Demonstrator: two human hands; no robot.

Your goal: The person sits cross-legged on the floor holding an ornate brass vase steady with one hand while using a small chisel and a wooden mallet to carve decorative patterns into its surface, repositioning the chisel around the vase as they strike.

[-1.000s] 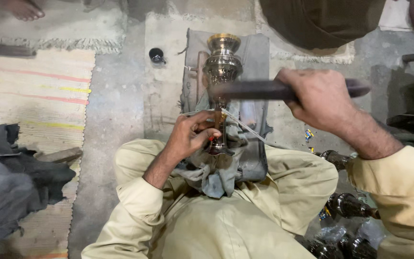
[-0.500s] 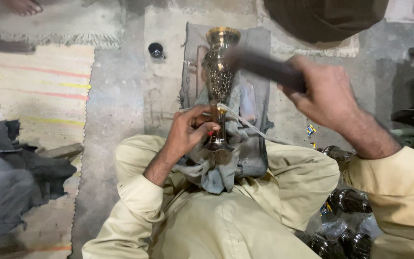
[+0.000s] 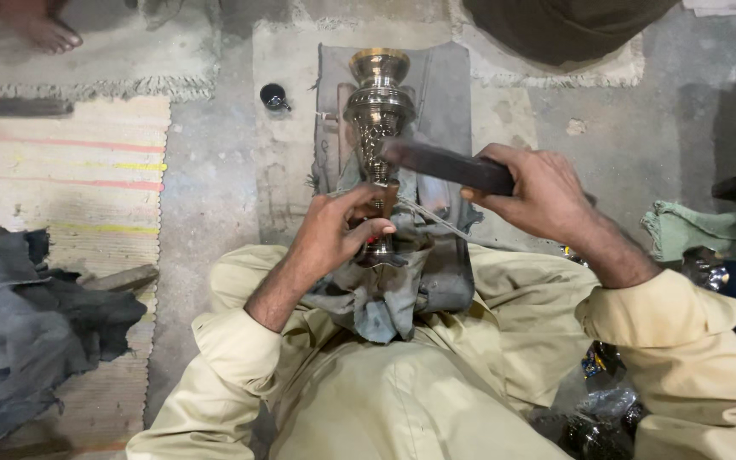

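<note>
Brass vase (image 3: 376,111), ornate and goblet-shaped, lay on a grey cloth (image 3: 445,85) spread over the concrete floor (image 3: 215,196), its base toward the seated person's lap. A striped mat (image 3: 70,187) covered the floor's left edge, with a dark bundle of fabric (image 3: 27,324) on it. The right hand (image 3: 538,192) was clamped on a flat dark bar (image 3: 449,163) held across the vase's stem. The left hand (image 3: 338,230) gripped the stem near the base. A small black cup (image 3: 273,95) stood left of the cloth.
</note>
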